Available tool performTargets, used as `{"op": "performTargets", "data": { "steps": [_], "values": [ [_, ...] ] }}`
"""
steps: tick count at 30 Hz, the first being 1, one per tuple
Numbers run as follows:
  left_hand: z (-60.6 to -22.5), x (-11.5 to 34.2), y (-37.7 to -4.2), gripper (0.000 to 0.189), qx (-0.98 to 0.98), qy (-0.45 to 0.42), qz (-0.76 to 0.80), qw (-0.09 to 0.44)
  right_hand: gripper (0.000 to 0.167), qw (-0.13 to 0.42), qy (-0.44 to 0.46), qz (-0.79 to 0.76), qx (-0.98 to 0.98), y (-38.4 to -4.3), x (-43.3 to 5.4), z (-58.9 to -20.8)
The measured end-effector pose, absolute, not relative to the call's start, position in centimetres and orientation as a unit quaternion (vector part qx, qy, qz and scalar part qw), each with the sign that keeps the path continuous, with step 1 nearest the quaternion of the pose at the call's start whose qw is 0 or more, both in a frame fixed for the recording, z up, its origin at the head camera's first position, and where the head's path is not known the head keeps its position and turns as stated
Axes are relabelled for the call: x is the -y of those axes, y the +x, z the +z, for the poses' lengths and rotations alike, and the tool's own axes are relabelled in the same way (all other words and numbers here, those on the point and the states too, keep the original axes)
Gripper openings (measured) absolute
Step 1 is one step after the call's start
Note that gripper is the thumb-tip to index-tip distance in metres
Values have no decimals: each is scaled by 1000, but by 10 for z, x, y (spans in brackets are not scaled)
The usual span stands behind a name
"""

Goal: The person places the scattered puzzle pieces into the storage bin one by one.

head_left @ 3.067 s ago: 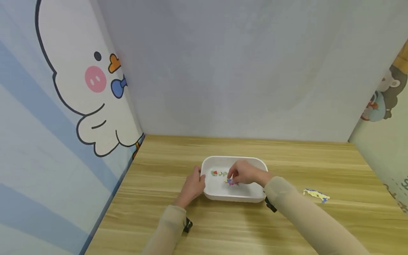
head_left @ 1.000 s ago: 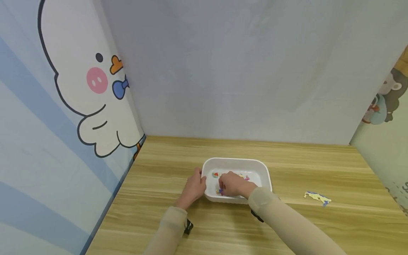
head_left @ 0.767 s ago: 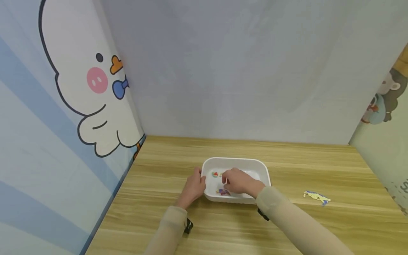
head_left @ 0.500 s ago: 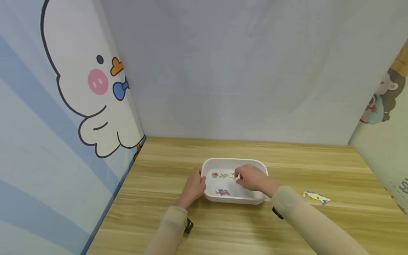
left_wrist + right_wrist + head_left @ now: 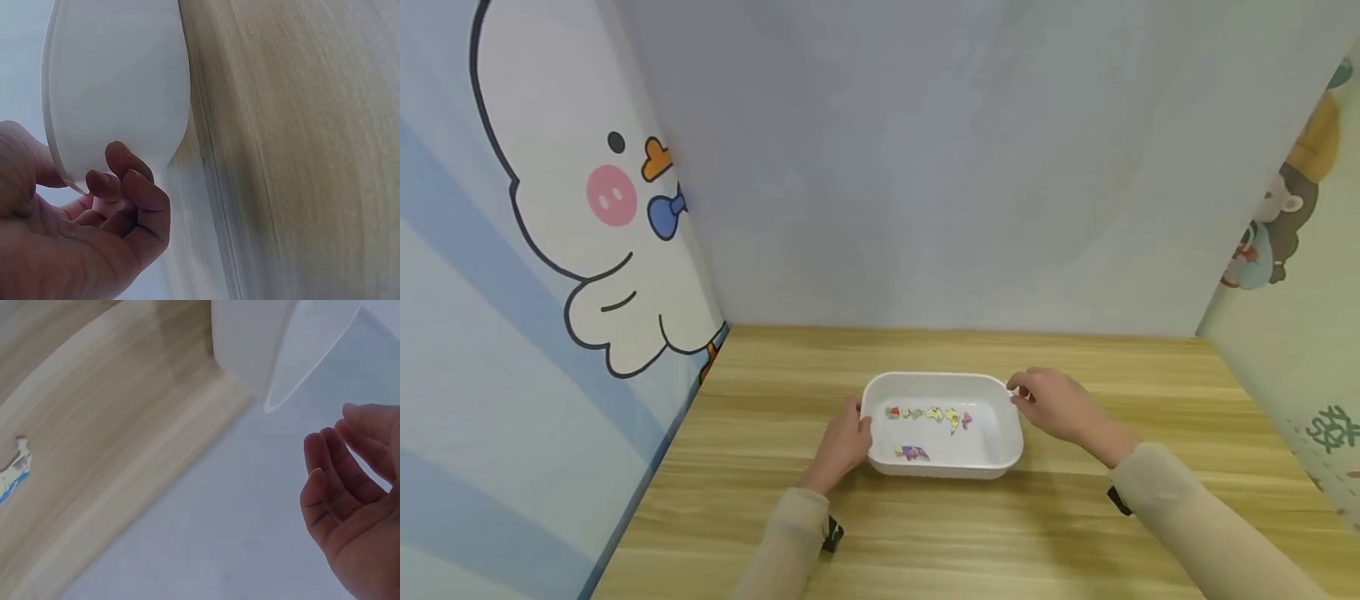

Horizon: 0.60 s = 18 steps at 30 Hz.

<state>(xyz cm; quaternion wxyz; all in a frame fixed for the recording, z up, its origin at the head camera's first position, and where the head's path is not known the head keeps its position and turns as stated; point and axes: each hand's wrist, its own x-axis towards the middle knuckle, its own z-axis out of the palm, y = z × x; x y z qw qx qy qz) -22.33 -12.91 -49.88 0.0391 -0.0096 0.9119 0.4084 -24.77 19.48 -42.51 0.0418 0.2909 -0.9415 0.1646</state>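
Note:
A white rectangular plastic tub [image 5: 992, 417] stands on the wooden table. In it, several small flat colourful cut-out pieces lie in a row, among them a yellow piece [image 5: 934, 413] and a pink piece [image 5: 967, 421]. A purple-and-pink piece [image 5: 912, 452] lies nearer the front wall. My left hand [image 5: 844, 446] grips the tub's left rim, thumb inside and fingers curled below, as the left wrist view shows. My right hand [image 5: 1056, 408] is beside the tub's back right corner, fingers loosely bent. The right wrist view shows this hand [image 5: 356, 481] apart from the tub, holding nothing.
A yellow-and-blue cut-out piece [image 5: 15, 469] lies on the table right of the tub; my right arm hides it in the head view. A grey backdrop [image 5: 955, 167] rises behind the table [image 5: 925, 533], with cartoon-printed panels at both sides.
My right hand has left the tub's inside and moved right, past its back right corner, uncovering the right end of the row and the pink piece. My left hand keeps its grip on the rim.

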Motion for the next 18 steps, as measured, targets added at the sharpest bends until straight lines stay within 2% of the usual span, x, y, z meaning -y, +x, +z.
{"op": "performTargets", "data": {
  "steps": [4,11,18],
  "values": [
    [-501,132,-223,27,-913,-6,406,34,13,43,275,166,946,-246,-223,-427],
    [-503,132,-224,27,-916,-12,400,35,15,-17,246,182,952,-235,-273,-447],
    [-506,130,-226,28,-913,-12,406,43,21,-49,214,196,956,-225,-315,-466]
  ]
}}
